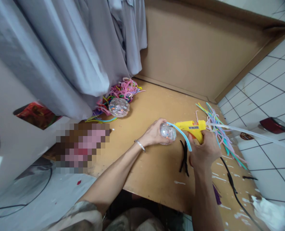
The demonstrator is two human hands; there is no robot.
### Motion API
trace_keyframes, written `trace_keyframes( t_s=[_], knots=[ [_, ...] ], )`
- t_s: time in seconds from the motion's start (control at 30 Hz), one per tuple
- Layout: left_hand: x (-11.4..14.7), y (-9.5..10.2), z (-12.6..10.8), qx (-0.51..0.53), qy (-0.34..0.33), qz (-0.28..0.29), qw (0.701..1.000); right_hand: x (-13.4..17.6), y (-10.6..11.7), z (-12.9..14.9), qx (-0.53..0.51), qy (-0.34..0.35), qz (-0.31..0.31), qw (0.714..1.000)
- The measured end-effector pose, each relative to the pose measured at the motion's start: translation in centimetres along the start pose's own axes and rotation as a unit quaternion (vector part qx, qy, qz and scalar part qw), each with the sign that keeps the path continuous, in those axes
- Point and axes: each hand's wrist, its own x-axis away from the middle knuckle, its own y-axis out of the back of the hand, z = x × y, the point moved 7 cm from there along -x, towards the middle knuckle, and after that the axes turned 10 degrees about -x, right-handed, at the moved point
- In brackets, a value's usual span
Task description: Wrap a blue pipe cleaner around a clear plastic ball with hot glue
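A left hand (156, 133) is holding a clear ball (168, 134) while a right hand (207, 149) is gripping a yellow glue gun (192, 127) over a brown table (156, 168).
Left fingers are curling around the ball; right fingers are wrapping the handle. Work looks barely begun: one blue strip (182, 134) is arching off the ball, attached or not I cannot tell; a second ball (119, 107) is waiting beside piled strips (126, 86).

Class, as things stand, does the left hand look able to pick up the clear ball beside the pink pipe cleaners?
Probably not: the left hand holds another clear ball. With that set down, likely yes, since no object shows between it and the ball beside the pipe cleaners.
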Motion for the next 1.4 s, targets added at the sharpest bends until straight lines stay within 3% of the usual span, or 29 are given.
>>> trace_keyframes(
  t_s=[0.5,1.1,1.4],
  knots=[
    [0.0,0.0,0.0,0.015,0.003,0.002,1.000,-0.2,0.3,0.3,-0.012,0.015,-0.006,1.000],
    [-0.1,-0.1,0.0,-0.007,-0.002,0.009,1.000,-0.2,-0.1,-0.3,-0.015,-0.040,0.024,0.999],
    [0.0,0.3,-0.2,-0.001,0.002,0.010,1.000,0.0,-0.7,-1.0,0.010,-0.109,0.054,0.993]
  ],
)
